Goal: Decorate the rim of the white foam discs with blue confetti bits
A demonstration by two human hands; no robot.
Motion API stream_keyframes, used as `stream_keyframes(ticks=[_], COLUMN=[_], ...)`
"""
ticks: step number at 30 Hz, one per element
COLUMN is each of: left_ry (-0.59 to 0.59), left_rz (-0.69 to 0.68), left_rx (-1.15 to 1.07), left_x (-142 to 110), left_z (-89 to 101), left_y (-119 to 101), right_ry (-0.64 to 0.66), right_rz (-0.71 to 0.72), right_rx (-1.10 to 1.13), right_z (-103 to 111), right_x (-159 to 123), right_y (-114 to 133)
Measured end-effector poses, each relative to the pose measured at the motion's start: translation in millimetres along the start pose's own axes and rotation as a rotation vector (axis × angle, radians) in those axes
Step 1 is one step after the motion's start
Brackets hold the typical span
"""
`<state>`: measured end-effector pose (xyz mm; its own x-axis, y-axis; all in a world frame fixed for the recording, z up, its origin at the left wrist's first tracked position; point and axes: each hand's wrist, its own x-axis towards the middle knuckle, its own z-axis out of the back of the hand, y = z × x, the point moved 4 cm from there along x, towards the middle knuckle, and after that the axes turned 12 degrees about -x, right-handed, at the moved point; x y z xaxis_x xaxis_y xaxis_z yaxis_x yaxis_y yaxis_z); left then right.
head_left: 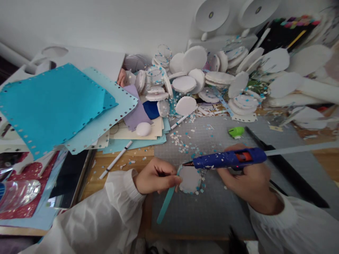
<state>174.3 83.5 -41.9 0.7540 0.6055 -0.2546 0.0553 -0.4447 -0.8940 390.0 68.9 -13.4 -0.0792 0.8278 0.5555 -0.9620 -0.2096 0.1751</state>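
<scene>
My right hand grips a blue glue gun lying level, its nozzle pointing left at the upper left rim of a white foam disc on the grey cutting mat. My left hand pinches a light teal paper strip against the disc's left edge; the strip trails down and left over the mat. Small blue and white specks ring the disc.
A heap of white foam discs fills the back. Teal and light blue punched paper sheets lie left. A green object and a black ruler sit on the mat's right. White sticks and confetti lie about.
</scene>
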Motion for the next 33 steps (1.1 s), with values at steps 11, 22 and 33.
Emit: stream_keyframes(ticks=[11,22,33], left_ry=[0.0,0.007,0.003], left_rz=[-0.01,-0.004,0.004], left_rx=[-0.022,0.01,0.016], left_x=[-1,-1,0], left_z=[1.0,0.0,0.5], left_y=[2,2,0], right_ry=[0.003,0.028,-0.02], right_rz=[0.033,0.023,-0.097], right_rx=[0.068,0.094,0.064], right_z=[2,-1,-2], right_x=[3,-2,-3], right_y=[3,0,-7])
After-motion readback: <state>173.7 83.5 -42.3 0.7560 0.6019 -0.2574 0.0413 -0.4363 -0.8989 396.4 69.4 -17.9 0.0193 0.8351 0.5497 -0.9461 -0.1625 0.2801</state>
